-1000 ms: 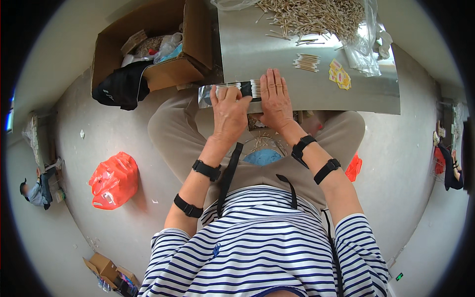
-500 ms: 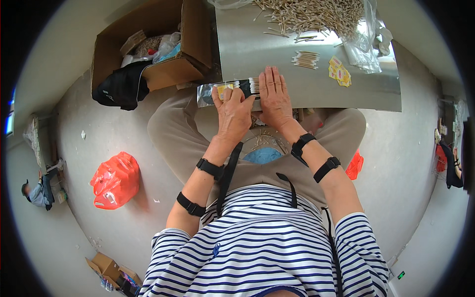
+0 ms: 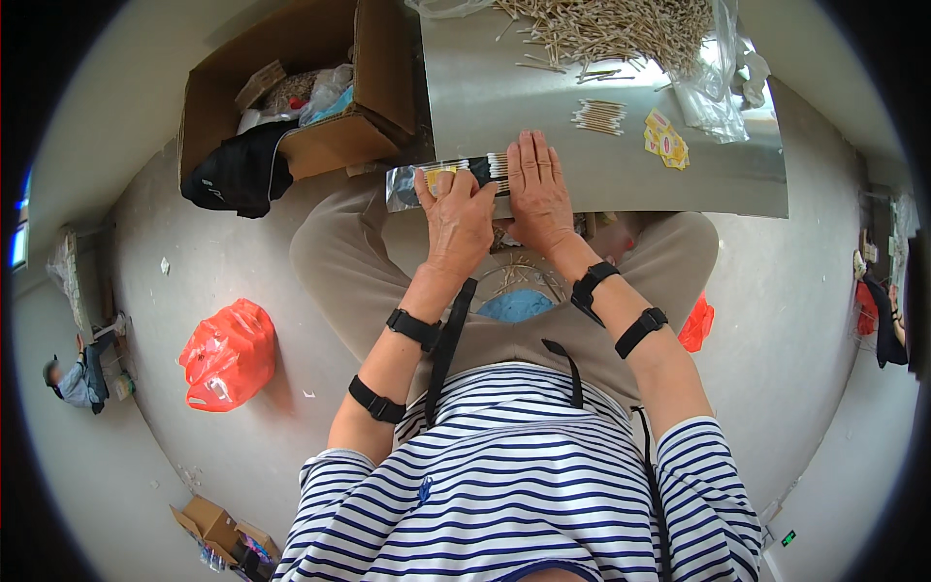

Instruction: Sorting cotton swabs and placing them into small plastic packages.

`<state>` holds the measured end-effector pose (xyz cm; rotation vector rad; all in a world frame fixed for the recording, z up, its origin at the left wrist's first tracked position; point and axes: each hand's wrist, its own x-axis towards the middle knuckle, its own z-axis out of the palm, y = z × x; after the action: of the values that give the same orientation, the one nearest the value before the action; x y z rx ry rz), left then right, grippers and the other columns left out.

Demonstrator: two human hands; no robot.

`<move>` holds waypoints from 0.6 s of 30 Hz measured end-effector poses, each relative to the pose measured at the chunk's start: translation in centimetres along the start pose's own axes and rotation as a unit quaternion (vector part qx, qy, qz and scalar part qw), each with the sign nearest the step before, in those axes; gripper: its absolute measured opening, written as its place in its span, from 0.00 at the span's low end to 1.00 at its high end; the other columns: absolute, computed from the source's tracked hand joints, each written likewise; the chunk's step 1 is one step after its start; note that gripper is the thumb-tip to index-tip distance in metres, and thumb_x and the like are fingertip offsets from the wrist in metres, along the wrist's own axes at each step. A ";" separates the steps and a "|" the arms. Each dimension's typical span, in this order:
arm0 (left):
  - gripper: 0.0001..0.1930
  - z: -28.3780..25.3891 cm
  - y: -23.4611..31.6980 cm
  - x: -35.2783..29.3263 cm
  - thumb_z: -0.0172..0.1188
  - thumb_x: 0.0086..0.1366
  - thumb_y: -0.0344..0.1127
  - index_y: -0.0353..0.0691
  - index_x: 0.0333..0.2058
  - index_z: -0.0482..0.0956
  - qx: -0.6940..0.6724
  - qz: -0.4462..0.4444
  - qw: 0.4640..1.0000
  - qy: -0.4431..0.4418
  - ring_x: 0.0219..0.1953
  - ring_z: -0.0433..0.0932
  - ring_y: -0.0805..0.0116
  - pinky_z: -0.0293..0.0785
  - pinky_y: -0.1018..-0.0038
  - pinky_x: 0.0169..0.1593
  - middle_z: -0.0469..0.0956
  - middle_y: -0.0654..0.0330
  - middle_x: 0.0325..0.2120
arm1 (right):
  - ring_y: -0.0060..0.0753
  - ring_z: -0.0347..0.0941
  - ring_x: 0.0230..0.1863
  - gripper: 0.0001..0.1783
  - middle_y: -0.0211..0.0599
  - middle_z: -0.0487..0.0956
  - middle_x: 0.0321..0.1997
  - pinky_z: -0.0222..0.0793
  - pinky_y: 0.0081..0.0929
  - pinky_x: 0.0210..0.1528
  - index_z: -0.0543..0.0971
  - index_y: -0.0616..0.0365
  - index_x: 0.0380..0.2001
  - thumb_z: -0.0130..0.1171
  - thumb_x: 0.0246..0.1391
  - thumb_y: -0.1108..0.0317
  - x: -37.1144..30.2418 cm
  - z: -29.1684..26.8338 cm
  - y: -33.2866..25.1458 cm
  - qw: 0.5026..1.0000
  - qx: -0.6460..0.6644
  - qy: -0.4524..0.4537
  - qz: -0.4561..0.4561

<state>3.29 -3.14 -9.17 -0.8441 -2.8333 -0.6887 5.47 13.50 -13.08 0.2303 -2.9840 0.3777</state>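
Note:
My left hand (image 3: 458, 218) has its fingers curled over a small clear packet (image 3: 401, 188) at the front edge of the metal tabletop (image 3: 485, 92). The packet has a dark band and a yellow card, partly under my fingers. A row of white-tipped cotton swabs (image 3: 497, 167) shows between my two hands, at the dark band. My right hand (image 3: 540, 194) lies flat, fingers stretched forward, over the right end of these swabs and hides it. Further back sit a neat little row of cotton swabs (image 3: 600, 116) and several yellow cards (image 3: 666, 144).
A heap of loose cotton swabs (image 3: 621, 29) covers the table's back, beside a clear plastic bag (image 3: 713, 114). Left of the table stands an open cardboard box (image 3: 330, 144) with a black cloth (image 3: 238, 177) over its edge. A red plastic bag (image 3: 229, 356) rests on the floor.
Very little differs. My left hand's fingers have shifted slightly on the packet; my right hand stays in place.

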 end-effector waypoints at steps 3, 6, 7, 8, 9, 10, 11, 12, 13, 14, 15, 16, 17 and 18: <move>0.14 0.1 0.0 0.5 0.67 0.58 0.30 0.46 0.45 0.87 -0.001 -0.005 1.000 0.011 0.49 0.69 0.58 0.46 0.38 0.70 0.70 0.62 0.36 | 0.61 0.44 0.80 0.66 0.60 0.51 0.78 0.42 0.49 0.80 0.54 0.69 0.71 0.80 0.30 0.61 0.1 0.2 0.0 1.000 0.002 0.025 -0.008; 0.15 0.3 -0.1 0.9 0.67 0.58 0.30 0.46 0.45 0.87 0.003 -0.001 1.000 0.022 0.49 0.69 0.58 0.45 0.38 0.70 0.71 0.62 0.36 | 0.61 0.44 0.80 0.65 0.60 0.51 0.78 0.42 0.49 0.80 0.54 0.69 0.71 0.79 0.30 0.62 0.0 0.2 0.0 1.000 -0.009 0.013 -0.006; 0.15 0.4 -0.2 0.9 0.67 0.59 0.30 0.46 0.46 0.87 0.004 0.004 1.000 0.023 0.49 0.69 0.58 0.45 0.38 0.70 0.71 0.62 0.36 | 0.61 0.44 0.80 0.65 0.60 0.51 0.78 0.42 0.49 0.80 0.54 0.69 0.71 0.79 0.30 0.62 0.1 0.2 0.0 1.000 -0.009 0.013 -0.006; 0.15 0.5 -0.3 0.8 0.67 0.59 0.30 0.46 0.46 0.87 0.004 0.004 1.000 0.023 0.49 0.69 0.58 0.45 0.38 0.70 0.71 0.62 0.36 | 0.61 0.44 0.80 0.65 0.60 0.51 0.78 0.42 0.49 0.80 0.54 0.69 0.71 0.78 0.31 0.63 0.1 0.2 -0.1 1.000 0.000 0.016 -0.005; 0.15 0.6 -0.2 0.8 0.67 0.59 0.30 0.46 0.46 0.87 0.006 0.002 1.000 0.021 0.49 0.69 0.58 0.45 0.38 0.70 0.71 0.62 0.36 | 0.61 0.44 0.80 0.64 0.60 0.51 0.78 0.42 0.49 0.80 0.54 0.69 0.71 0.77 0.31 0.63 0.0 0.2 0.0 1.000 0.009 0.018 -0.004; 0.15 0.6 -0.2 0.7 0.67 0.59 0.30 0.46 0.46 0.87 0.007 0.000 1.000 0.019 0.49 0.69 0.59 0.45 0.39 0.70 0.71 0.62 0.36 | 0.61 0.44 0.80 0.64 0.60 0.51 0.78 0.42 0.49 0.80 0.54 0.69 0.71 0.77 0.31 0.63 0.0 0.2 0.0 1.000 0.009 0.018 -0.003; 0.15 0.7 -0.1 0.7 0.67 0.59 0.30 0.46 0.46 0.87 0.006 0.000 1.000 0.018 0.49 0.69 0.59 0.45 0.39 0.70 0.71 0.62 0.36 | 0.61 0.44 0.80 0.64 0.60 0.51 0.78 0.42 0.49 0.80 0.54 0.69 0.71 0.77 0.31 0.63 0.0 0.2 0.0 1.000 -0.001 0.015 -0.005; 0.16 0.7 -0.1 0.6 0.67 0.59 0.30 0.46 0.47 0.87 0.007 0.001 1.000 0.021 0.49 0.69 0.59 0.44 0.39 0.70 0.71 0.62 0.37 | 0.61 0.44 0.80 0.64 0.60 0.51 0.78 0.42 0.49 0.80 0.55 0.68 0.71 0.77 0.31 0.63 0.0 0.2 0.1 1.000 -0.011 0.013 -0.006; 0.16 0.7 -0.1 0.6 0.67 0.59 0.30 0.46 0.47 0.87 0.008 0.001 1.000 0.025 0.49 0.69 0.59 0.44 0.39 0.70 0.71 0.62 0.37 | 0.61 0.44 0.80 0.64 0.60 0.51 0.78 0.42 0.49 0.80 0.55 0.68 0.71 0.77 0.31 0.63 0.1 0.2 0.1 1.000 -0.010 0.013 -0.006; 0.16 0.7 -0.1 0.6 0.67 0.59 0.30 0.46 0.47 0.87 0.008 0.001 1.000 0.025 0.49 0.69 0.59 0.44 0.39 0.70 0.71 0.62 0.37 | 0.61 0.44 0.80 0.64 0.60 0.51 0.78 0.42 0.49 0.80 0.55 0.68 0.71 0.77 0.31 0.63 0.1 0.2 0.0 1.000 -0.007 0.018 -0.006; 0.16 0.8 -0.1 0.5 0.67 0.58 0.31 0.46 0.47 0.87 0.008 -0.001 1.000 0.022 0.49 0.69 0.58 0.44 0.39 0.71 0.71 0.62 0.37 | 0.61 0.44 0.80 0.64 0.60 0.51 0.78 0.42 0.49 0.80 0.55 0.69 0.71 0.78 0.31 0.63 0.1 0.2 0.0 1.000 -0.003 0.022 -0.005; 0.16 0.8 -0.1 0.5 0.68 0.58 0.31 0.46 0.47 0.87 0.008 -0.002 1.000 0.019 0.49 0.69 0.58 0.44 0.39 0.71 0.71 0.62 0.37 | 0.61 0.44 0.80 0.64 0.60 0.51 0.78 0.42 0.49 0.80 0.55 0.69 0.71 0.78 0.31 0.63 0.1 0.2 -0.1 1.000 -0.003 0.022 -0.005; 0.16 0.8 -0.1 0.5 0.68 0.58 0.31 0.46 0.47 0.87 0.009 -0.003 1.000 0.019 0.49 0.69 0.58 0.44 0.39 0.71 0.71 0.62 0.37 | 0.61 0.44 0.80 0.64 0.60 0.51 0.78 0.42 0.49 0.80 0.55 0.69 0.71 0.78 0.31 0.62 0.1 0.2 -0.1 1.000 -0.005 0.017 -0.005; 0.16 0.8 -0.1 0.5 0.68 0.58 0.30 0.45 0.47 0.87 0.009 -0.001 1.000 0.020 0.49 0.69 0.58 0.44 0.39 0.71 0.71 0.62 0.37 | 0.61 0.44 0.80 0.64 0.60 0.51 0.78 0.43 0.49 0.80 0.54 0.68 0.71 0.78 0.31 0.62 0.1 0.2 0.0 1.000 -0.008 0.012 -0.005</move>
<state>2.88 -2.57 -9.81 -0.8141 -2.8014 -0.6720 5.39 13.42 -13.29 0.2364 -2.9597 0.3539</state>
